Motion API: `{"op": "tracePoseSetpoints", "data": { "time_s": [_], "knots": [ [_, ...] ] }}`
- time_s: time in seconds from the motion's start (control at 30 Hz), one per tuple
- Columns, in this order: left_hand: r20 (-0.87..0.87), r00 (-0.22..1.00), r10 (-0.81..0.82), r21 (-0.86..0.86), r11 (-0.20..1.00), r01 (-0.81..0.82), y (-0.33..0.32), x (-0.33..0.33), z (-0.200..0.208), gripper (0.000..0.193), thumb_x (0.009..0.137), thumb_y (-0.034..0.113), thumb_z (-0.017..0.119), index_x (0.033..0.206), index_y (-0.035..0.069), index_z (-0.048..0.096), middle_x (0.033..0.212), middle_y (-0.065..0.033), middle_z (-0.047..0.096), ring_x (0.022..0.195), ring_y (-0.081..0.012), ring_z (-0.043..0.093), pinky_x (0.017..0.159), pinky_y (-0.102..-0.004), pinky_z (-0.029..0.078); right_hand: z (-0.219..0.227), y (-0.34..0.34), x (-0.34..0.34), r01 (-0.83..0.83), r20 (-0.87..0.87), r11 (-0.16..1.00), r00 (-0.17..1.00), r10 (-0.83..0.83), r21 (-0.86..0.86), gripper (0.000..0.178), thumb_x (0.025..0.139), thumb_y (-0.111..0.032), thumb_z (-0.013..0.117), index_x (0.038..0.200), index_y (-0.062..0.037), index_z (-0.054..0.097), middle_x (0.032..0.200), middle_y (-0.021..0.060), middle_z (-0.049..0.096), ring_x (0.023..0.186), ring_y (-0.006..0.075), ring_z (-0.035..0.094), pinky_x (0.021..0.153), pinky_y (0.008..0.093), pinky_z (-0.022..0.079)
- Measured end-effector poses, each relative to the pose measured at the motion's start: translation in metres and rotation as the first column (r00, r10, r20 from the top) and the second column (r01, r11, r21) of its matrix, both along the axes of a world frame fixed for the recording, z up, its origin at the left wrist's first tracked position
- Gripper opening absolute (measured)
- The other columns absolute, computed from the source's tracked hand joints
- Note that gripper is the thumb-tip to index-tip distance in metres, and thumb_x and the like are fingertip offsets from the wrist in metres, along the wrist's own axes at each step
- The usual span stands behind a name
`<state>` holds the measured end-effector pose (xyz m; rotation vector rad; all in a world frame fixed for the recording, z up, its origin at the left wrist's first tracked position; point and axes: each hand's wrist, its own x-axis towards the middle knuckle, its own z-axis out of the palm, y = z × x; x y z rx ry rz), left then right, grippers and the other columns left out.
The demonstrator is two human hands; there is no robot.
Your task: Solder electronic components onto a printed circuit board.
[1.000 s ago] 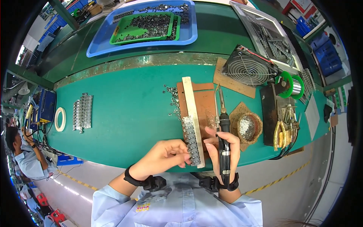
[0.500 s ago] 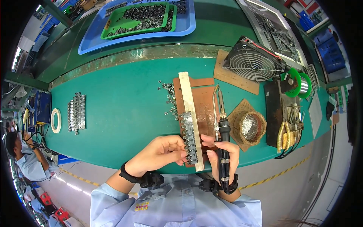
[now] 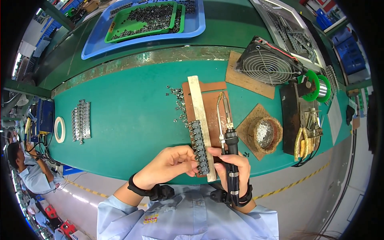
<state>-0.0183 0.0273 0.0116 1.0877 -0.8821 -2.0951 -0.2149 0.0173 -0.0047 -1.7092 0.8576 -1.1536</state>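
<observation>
My left hand is closed, thumb and finger pinched at the left edge of a strip of dark components with metal pins. Whatever lies between those fingertips is hidden. The strip rests along a pale straight bar, which lies on a brown board. My right hand is wrapped round a black soldering iron with a thin metal tube beside its shaft. Its tip points away from me, above the board. The right fingertips come up to the bar's right side. Small loose metal clips lie left of the board.
On the right are a round solder-waste pot, a fan, a solder wire spool and a dark stand. Further component strips and a tape roll lie left. A blue tray stands behind.
My right hand has brought the soldering iron left, over the board, and its fingertips are nearer the bar. Small dark pieces now show beside that hand. My left hand stays nearly in place.
</observation>
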Motion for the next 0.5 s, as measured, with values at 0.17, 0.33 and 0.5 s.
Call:
{"op": "tracePoseSetpoints", "data": {
  "time_s": [0.17, 0.33, 0.5],
  "knots": [
    [0.035, 0.999, 0.002, 0.002, 1.000, -0.002, -0.0005, -0.0011, 0.0024, 0.007, 0.086, 0.008, 0.051, 0.086, 0.000, 0.051, 0.081, -0.0030, 0.058, 0.075, -0.0088, 0.056, 0.068, -0.0231, 0.048, 0.0066, -0.0052, 0.0018, 0.006, -0.068, 0.995, 0.998, -0.013, -0.100, 0.024, 0.078, -0.001, 0.058, 0.096, -0.0072, 0.043, 0.094, 0.0200, 0.062, 0.091, 0.0260, 0.057, 0.081, 0.0357, 0.044],
    [0.013, 1.000, -0.003, -0.015, 1.000, 0.003, -0.0009, 0.0001, 0.0008, 0.008, 0.086, 0.008, 0.052, 0.086, 0.000, 0.051, 0.080, -0.0032, 0.058, 0.075, -0.0087, 0.056, 0.068, -0.0228, 0.048, 0.0100, -0.0065, 0.0049, 0.024, -0.135, 0.986, 0.990, -0.046, -0.164, 0.028, 0.074, 0.000, 0.063, 0.094, -0.0094, 0.046, 0.092, 0.0145, 0.064, 0.085, 0.0242, 0.055, 0.077, 0.0340, 0.042],
    [0.041, 0.999, -0.019, -0.052, 0.998, 0.021, -0.0022, 0.0018, -0.0005, 0.008, 0.087, 0.009, 0.051, 0.085, 0.001, 0.051, 0.080, -0.0044, 0.059, 0.072, -0.0101, 0.058, 0.067, -0.0228, 0.048, 0.0065, -0.0028, 0.0101, 0.019, -0.213, 0.979, 0.975, -0.063, -0.201, 0.034, 0.070, 0.002, 0.066, 0.094, -0.0104, 0.047, 0.094, 0.0110, 0.065, 0.085, 0.0221, 0.053, 0.078, 0.0332, 0.039]
  ]
}}
